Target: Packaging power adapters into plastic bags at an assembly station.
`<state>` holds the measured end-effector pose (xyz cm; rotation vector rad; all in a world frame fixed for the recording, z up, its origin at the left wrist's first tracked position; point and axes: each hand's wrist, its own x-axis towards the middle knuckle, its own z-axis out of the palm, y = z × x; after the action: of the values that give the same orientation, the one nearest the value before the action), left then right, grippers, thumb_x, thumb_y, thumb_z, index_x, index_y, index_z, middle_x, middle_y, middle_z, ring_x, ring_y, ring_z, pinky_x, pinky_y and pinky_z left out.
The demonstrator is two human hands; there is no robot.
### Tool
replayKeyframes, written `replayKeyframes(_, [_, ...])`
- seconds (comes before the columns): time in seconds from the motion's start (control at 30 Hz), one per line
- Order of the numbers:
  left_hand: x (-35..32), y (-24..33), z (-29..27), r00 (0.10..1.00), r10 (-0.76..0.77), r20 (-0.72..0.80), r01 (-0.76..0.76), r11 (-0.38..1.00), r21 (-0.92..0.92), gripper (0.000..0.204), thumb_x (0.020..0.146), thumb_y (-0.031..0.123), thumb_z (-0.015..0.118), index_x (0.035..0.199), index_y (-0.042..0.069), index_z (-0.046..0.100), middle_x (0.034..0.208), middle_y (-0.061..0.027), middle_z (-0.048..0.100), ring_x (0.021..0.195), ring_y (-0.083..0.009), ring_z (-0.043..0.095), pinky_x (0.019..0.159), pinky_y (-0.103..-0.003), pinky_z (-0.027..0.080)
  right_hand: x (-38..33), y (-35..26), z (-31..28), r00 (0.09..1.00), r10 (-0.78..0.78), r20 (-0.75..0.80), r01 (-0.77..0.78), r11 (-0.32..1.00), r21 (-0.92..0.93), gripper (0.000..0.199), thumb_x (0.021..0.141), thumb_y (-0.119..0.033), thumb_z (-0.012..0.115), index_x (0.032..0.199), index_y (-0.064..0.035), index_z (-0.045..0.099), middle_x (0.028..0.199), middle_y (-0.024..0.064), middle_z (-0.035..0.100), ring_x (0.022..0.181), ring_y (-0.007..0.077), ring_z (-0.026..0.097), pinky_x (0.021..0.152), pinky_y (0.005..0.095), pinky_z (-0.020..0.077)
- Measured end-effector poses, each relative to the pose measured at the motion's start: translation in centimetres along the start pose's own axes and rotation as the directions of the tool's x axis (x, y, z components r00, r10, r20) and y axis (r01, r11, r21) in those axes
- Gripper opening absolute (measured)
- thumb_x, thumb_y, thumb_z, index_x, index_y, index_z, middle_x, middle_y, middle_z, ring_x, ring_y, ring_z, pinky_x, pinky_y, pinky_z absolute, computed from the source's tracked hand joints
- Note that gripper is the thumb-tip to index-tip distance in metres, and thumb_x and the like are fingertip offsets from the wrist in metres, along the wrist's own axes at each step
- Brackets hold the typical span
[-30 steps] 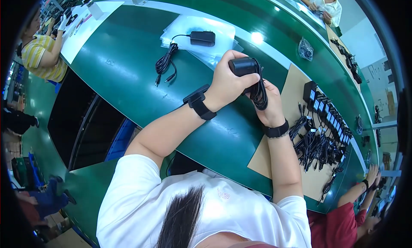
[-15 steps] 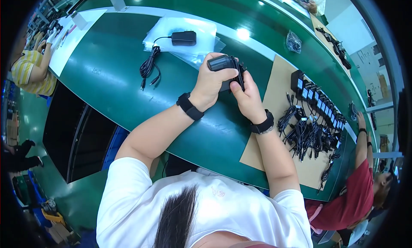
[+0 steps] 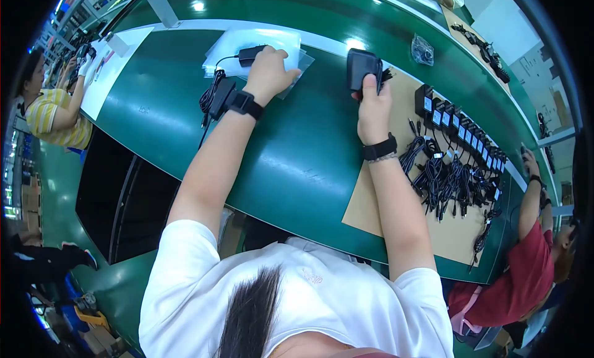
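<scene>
I'm watching the green tabletop spanning the view, with cardboard lying toward its right. A row of adapters is resting on the cardboard, cables bunching beside it. Plastic bags are lying farther left. My right grip is clamping a black adapter above the tabletop, near the cardboard. My left grip is reaching over a second adapter at the bags; I can't tell whether it's closing on that.

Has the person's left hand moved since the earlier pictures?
Yes: against the clear plastic bags, the left hand has moved left and away from the body, from their near right corner to over them.
</scene>
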<state>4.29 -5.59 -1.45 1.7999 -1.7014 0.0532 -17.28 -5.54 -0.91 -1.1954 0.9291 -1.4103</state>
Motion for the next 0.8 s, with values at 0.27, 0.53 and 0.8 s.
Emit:
replayKeyframes(0.27, [2.5, 0.2, 0.9, 0.945, -0.11, 0.307, 0.051, 0.98, 0.195, 0.034, 0.072, 0.031, 0.062, 0.073, -0.003, 0.066, 0.077, -0.0245, 0.062, 0.076, -0.038, 0.061, 0.075, -0.043, 0.049, 0.6, 1.4, -0.9, 1.0, -0.015, 0.009, 0.016, 0.994, -0.11, 0.033, 0.09, -0.03, 0.055, 0.104, -0.0009, 0.051, 0.085, 0.0019, 0.056, 0.067, 0.0081, 0.051, 0.059, 0.0215, 0.0436])
replayKeyframes(0.53, [2.8, 0.3, 1.5, 0.945, -0.112, 0.308, 0.015, 0.954, 0.299, 0.038, 0.073, 0.032, 0.062, 0.079, -0.005, 0.066, 0.082, -0.024, 0.063, 0.077, -0.038, 0.061, 0.075, -0.043, 0.049, 1.2, 3.7, -1.3, 0.993, -0.111, -0.026, 0.103, 0.972, -0.211, 0.033, 0.089, -0.03, 0.056, 0.103, 0.0001, 0.051, 0.083, 0.0029, 0.056, 0.066, 0.0089, 0.051, 0.059, 0.0228, 0.0437])
replayKeyframes(0.8, [4.8, -2.5, 0.8, 0.917, -0.259, 0.305, 0.275, 0.962, -0.009, 0.019, 0.076, 0.011, 0.051, 0.08, -0.001, 0.065, 0.086, -0.0234, 0.064, 0.077, -0.0379, 0.061, 0.072, -0.042, 0.049, 1.6, 4.6, -1.3, 0.985, -0.166, -0.054, 0.151, 0.964, -0.218, 0.036, 0.089, -0.033, 0.057, 0.103, -0.0006, 0.051, 0.081, 0.0023, 0.056, 0.064, 0.0087, 0.05, 0.058, 0.0226, 0.0435])
